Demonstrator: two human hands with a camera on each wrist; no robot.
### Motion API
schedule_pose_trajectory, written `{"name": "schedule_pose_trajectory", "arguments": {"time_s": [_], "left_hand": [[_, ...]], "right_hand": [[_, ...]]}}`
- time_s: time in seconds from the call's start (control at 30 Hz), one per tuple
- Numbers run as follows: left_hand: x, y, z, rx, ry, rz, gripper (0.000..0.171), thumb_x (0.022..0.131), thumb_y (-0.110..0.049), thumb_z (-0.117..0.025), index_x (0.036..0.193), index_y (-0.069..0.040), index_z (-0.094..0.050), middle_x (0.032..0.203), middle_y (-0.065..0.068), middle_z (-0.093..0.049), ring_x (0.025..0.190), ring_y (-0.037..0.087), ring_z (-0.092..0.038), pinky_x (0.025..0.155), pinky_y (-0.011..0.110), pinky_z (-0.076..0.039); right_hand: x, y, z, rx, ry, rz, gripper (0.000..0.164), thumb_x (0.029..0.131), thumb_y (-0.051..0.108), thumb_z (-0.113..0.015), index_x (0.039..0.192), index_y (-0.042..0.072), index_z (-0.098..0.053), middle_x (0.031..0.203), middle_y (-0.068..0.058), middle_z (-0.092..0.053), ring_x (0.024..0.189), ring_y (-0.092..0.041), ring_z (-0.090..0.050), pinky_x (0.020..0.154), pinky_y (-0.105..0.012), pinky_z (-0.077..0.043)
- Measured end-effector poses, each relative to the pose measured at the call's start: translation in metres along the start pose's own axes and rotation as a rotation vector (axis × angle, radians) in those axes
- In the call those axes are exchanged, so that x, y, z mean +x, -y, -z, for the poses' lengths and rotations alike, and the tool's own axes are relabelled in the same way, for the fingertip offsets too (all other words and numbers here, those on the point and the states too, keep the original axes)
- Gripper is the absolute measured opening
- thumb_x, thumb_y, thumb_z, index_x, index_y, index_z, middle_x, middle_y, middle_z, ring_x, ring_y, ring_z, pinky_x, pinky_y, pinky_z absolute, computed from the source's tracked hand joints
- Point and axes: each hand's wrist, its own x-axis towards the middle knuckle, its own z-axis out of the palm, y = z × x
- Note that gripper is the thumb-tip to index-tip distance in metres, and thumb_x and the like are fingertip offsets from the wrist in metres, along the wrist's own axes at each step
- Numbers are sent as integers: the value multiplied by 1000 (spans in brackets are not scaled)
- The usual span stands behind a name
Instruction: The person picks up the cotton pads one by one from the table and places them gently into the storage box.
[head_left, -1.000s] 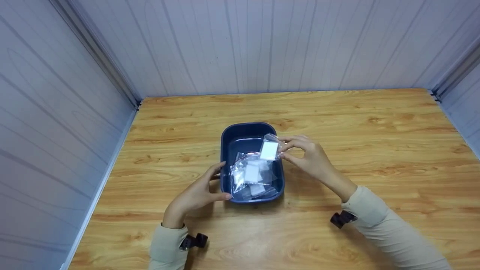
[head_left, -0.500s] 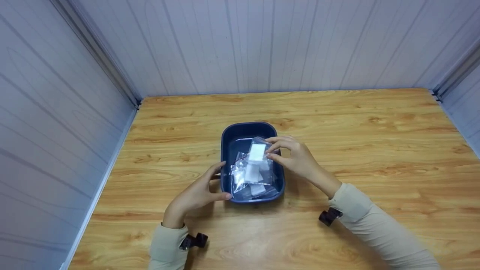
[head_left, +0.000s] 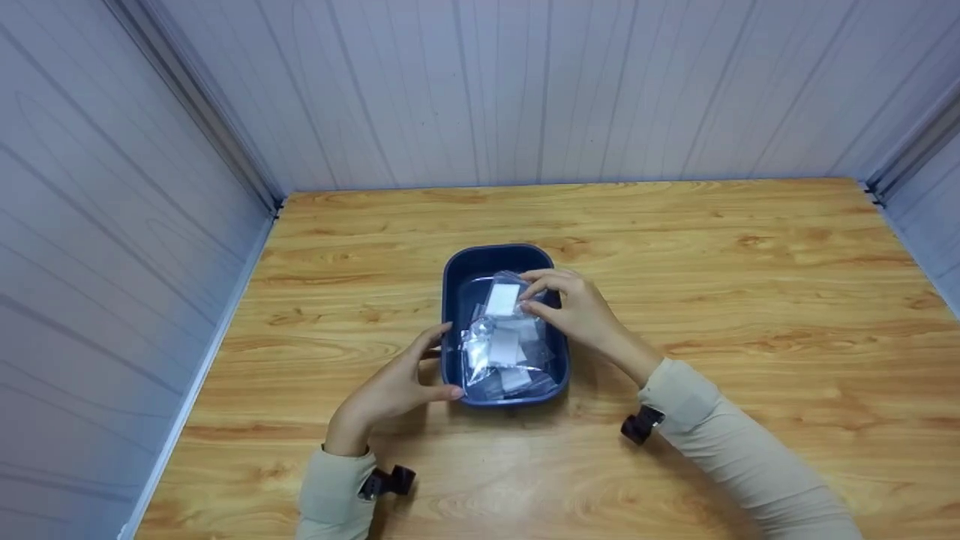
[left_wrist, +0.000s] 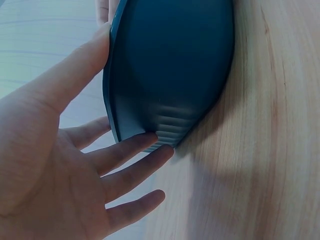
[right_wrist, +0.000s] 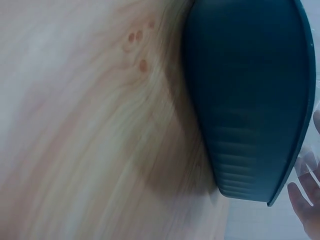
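A dark blue plastic bin (head_left: 450, 300) stands on the table. In its near part lie several clear plastic bags (head_left: 504, 346) with white pieces inside, overlapping one another. My right hand (head_left: 574, 304) reaches over the bin's right rim and pinches the right edge of one small clear zip bag (head_left: 502, 298). That bag, with a white rectangular piece in it, is over the middle of the bin. At the bin's left side, my left hand (head_left: 394, 379) has its fingers spread and fairly straight; thumb and fingertips touch the rim and outer wall. The right wrist view shows only some right fingers (right_wrist: 302, 200).
The wood-grain table (head_left: 712, 262) extends around the bin. A pale panelled wall (head_left: 495, 90) rises behind it, and another wall (head_left: 112, 262) borders the left. Small dark cameras (head_left: 390, 480) are strapped at both wrists.
My right hand has moved left with the pinched zip bag, from the bin's right rim to over its middle. My left hand and the bin have stayed put.
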Motion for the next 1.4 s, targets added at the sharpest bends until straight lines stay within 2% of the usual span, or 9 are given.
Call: {"name": "schedule_pose_trajectory", "arguments": {"time_s": [0.3,0.6,0.93,1.17,1.4], "left_hand": [[0,1,-1,-1,-2,10,95,82,-30,-82,157,-21,-25,155,14,-35,141,34,-35,115,62,-15],[1,2,-1,-6,10,-6,96,82,-30,-82,157,-18,-24,156,15,-34,141,36,-35,116,61,-18],[1,2,-1,10,9,-15,96,82,-31,-82,157,-17,-25,155,16,-35,140,35,-36,116,60,-18],[2,1,0,7,11,-16,95,83,-30,-82,157,-17,-24,155,15,-35,140,35,-36,116,61,-18],[2,2,1,6,10,-19,94,83,-29,-82,157,-17,-24,155,15,-35,140,35,-36,116,60,-17]], "right_hand": [[5,-3,-3,15,8,-40,7,88,16,-77,92,10,-76,124,-5,-68,125,-25,-55,114,-44,-33],[5,-7,-3,15,-3,4,21,85,16,-79,104,8,-75,132,-11,-63,129,-37,-51,113,-49,-32],[3,-9,-4,36,-14,23,29,84,10,-79,111,2,-73,133,-17,-61,131,-40,-48,114,-50,-30],[-2,-6,0,106,-47,38,28,86,11,-78,111,0,-73,129,-17,-63,130,-38,-50,114,-44,-32],[-11,36,17,173,-94,-23,25,84,-4,-75,108,-9,-70,125,-26,-63,126,-42,-52,110,-49,-36]]}}
